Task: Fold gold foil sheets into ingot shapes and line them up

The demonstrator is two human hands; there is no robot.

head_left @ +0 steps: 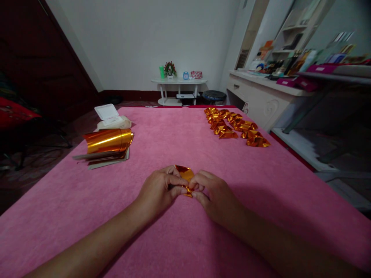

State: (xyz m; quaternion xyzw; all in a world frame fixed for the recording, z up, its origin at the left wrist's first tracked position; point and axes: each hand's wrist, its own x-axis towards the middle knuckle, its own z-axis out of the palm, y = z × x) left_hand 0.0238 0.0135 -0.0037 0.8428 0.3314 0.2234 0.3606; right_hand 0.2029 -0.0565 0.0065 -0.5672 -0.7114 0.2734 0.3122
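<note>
A partly folded piece of gold foil paper (186, 173) is between my two hands, low over the pink cloth. My left hand (160, 187) pinches its left side, thumb and fingers closed on it. From the other side my right hand (213, 193) grips the near right part with thumb and bent fingers. The foil's far end sticks up flat and shiny, while the near end looks creased and narrow. Fingers hide much of its middle.
A curled stack of gold foil sheets (108, 142) lies at the left, with an opened wipes packet (114, 122) behind it. Several folded gold foil pieces (227, 131) sit in rows at the far right. The pink cloth (162, 135) covers the table. A cluttered dresser (257, 92) stands beyond.
</note>
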